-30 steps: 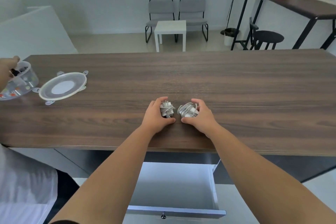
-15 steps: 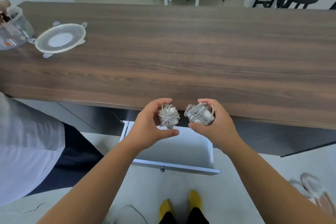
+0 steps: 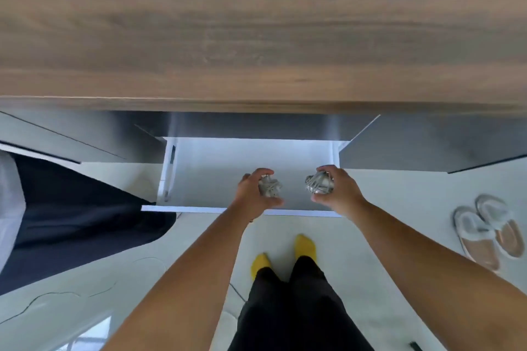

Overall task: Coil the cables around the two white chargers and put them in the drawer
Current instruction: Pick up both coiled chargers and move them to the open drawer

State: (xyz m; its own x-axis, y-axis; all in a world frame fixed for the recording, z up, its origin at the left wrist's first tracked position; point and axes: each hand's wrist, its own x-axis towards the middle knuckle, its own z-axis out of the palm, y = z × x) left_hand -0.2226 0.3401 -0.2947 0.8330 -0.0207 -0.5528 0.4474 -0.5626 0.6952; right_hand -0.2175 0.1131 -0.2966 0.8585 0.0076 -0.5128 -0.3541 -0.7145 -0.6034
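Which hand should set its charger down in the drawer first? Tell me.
Either; neither has a clear edge. The left hand grips one coiled charger, the right hand the other charger, both over the open drawer.

The table top (image 3: 256,25) is brown wood grain with darker streaks. Below it the drawer (image 3: 216,162) is white inside, its cabinet fronts (image 3: 427,145) dark grey. Both chargers (image 3: 269,186) are white, wound in pale grey cable (image 3: 319,183). The floor (image 3: 399,194) is off-white — the socks (image 3: 305,245) bright yellow, the trousers (image 3: 293,308) black. The slippers (image 3: 484,228) are tan with grey straps.
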